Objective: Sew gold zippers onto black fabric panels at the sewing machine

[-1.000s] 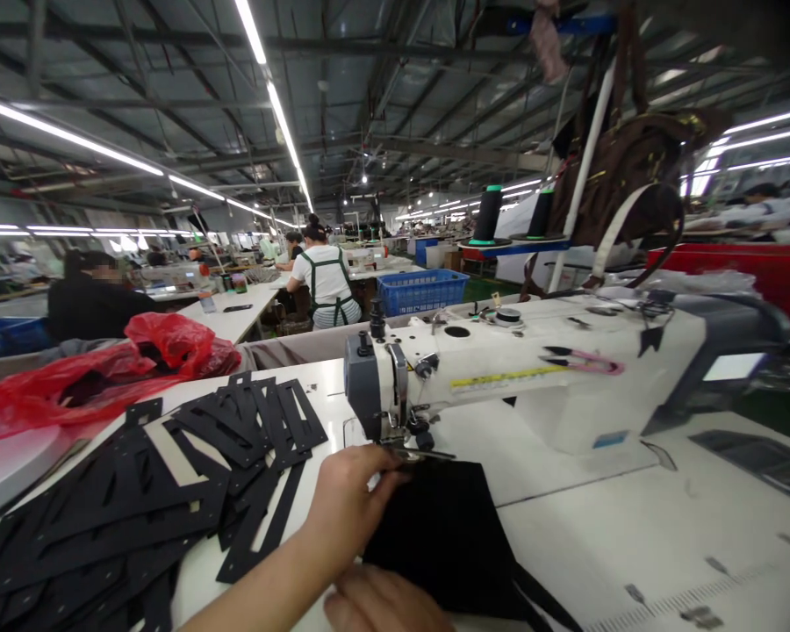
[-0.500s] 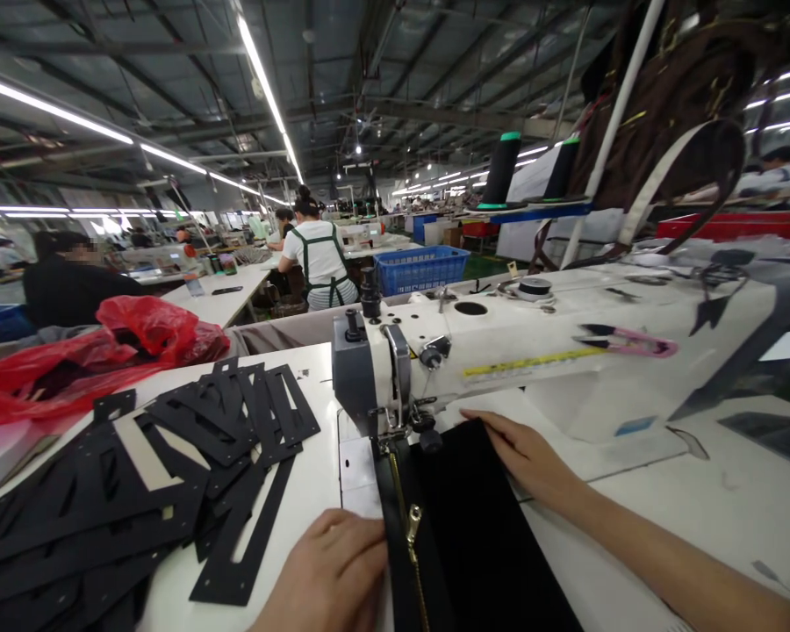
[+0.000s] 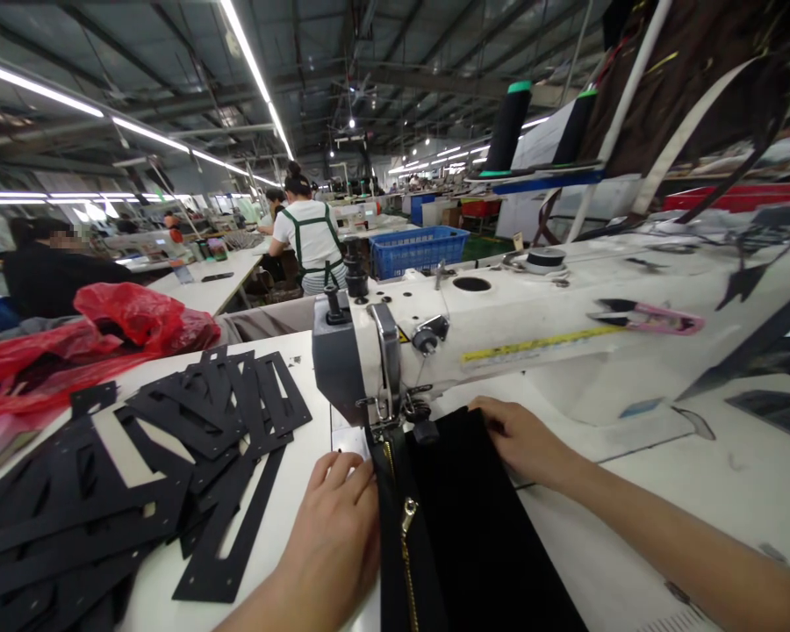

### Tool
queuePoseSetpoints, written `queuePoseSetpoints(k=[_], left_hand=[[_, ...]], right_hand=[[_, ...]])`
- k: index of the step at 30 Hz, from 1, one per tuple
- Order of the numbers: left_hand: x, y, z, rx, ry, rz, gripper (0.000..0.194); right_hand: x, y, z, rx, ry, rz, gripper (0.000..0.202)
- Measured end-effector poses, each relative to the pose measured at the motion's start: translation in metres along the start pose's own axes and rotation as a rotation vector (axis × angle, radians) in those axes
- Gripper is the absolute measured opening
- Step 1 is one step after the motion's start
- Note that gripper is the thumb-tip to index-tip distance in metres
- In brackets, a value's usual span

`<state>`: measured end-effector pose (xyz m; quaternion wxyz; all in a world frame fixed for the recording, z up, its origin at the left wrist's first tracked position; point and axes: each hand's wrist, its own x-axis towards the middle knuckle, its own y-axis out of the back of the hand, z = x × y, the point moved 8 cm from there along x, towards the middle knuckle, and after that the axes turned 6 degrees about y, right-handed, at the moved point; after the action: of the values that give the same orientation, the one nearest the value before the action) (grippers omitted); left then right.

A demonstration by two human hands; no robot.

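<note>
A black fabric piece (image 3: 480, 527) with a gold-toothed zipper (image 3: 405, 562) runs under the presser foot of a white sewing machine (image 3: 533, 307). The zipper's gold pull (image 3: 408, 513) lies on the near part of the tape. My left hand (image 3: 342, 527) is closed at the left edge of the piece, its fingers curled and the fingertips partly hidden. At the far right corner of the fabric, my right hand (image 3: 517, 434) holds the edge with bent fingers, right of the presser foot area. The needle point itself is hard to make out.
Black flat frame-shaped pieces (image 3: 171, 439) are heaped on the table at left, beside a crumpled red plastic bag (image 3: 138, 320). Pink-handled thread snips (image 3: 658, 318) rest on the machine arm. Thread cones (image 3: 508, 127) stand behind. A co-worker (image 3: 309, 233) sits ahead near a blue basket (image 3: 418, 250).
My left hand has moved forward along the fabric edge, closer to the presser foot. My right hand's fingers have bent in at the far corner. The view has shifted slightly.
</note>
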<state>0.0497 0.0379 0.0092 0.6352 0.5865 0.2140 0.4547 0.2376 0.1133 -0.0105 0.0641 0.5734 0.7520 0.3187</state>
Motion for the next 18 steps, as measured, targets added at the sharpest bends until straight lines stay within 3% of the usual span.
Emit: queuePoseSetpoints(k=[4,12,15,18], left_hand=[[-0.002,0.002,0.000,-0.038,0.014,0.001,0.025],[0.001,0.004,0.004,-0.046,-0.024,0.053,0.021],[-0.003,0.006,0.000,-0.046,0.015,0.116,0.018],[-0.010,0.010,-0.006,-0.017,0.029,0.235,0.030]], right_hand=[[0.002,0.008,-0.002,-0.083,-0.019,0.016,0.038],[0.011,0.002,-0.001,-0.495,0.080,0.173,0.017],[0.002,-0.001,-0.024,-0.593,0.159,0.237,0.012],[-0.013,-0.025,-0.067,-0.607,0.407,0.231,0.014]])
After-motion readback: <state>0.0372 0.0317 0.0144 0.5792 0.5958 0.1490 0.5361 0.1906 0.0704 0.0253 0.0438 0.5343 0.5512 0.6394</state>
